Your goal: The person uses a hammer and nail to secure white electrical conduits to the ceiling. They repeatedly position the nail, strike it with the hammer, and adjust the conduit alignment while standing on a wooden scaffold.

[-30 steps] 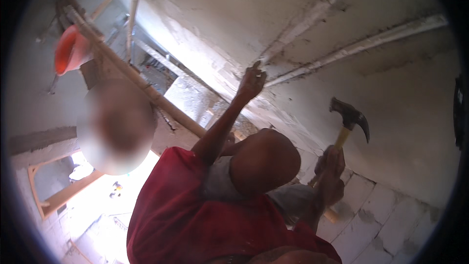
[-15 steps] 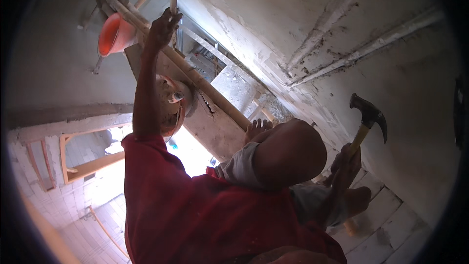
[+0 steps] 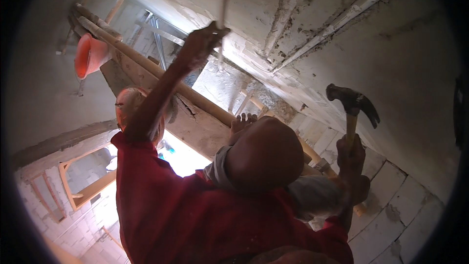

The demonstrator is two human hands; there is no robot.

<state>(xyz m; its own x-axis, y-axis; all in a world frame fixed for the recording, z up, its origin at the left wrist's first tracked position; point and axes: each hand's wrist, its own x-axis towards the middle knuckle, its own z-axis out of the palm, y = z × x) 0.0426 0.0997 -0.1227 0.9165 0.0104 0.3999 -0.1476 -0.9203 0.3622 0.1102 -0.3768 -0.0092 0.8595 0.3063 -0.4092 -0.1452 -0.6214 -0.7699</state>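
My left hand [image 3: 207,41] is raised and closed around a thin pale rod [image 3: 223,7], which stands nearly upright close to the wall and is smeared by motion. My right hand [image 3: 351,152] grips the yellow handle of a claw hammer [image 3: 352,103]. Its dark head is up, in front of the grey wall at the right, apart from the surface. Below my left forearm, partly hidden by it, sits a mortar-stained bucket [image 3: 129,105] on the plank platform [image 3: 193,129].
An orange bucket [image 3: 93,56] stands farther along the platform, beside a long wooden pole [image 3: 139,61]. My bare foot [image 3: 242,122] rests at the platform's edge. Pale pipe [image 3: 342,22] runs along the rough wall [image 3: 405,63]. A wooden frame [image 3: 88,195] shows at lower left.
My left hand has moved right with the rod, toward the wall. The hammer in my right hand has shifted slightly left and up in view. The view itself has also shifted.
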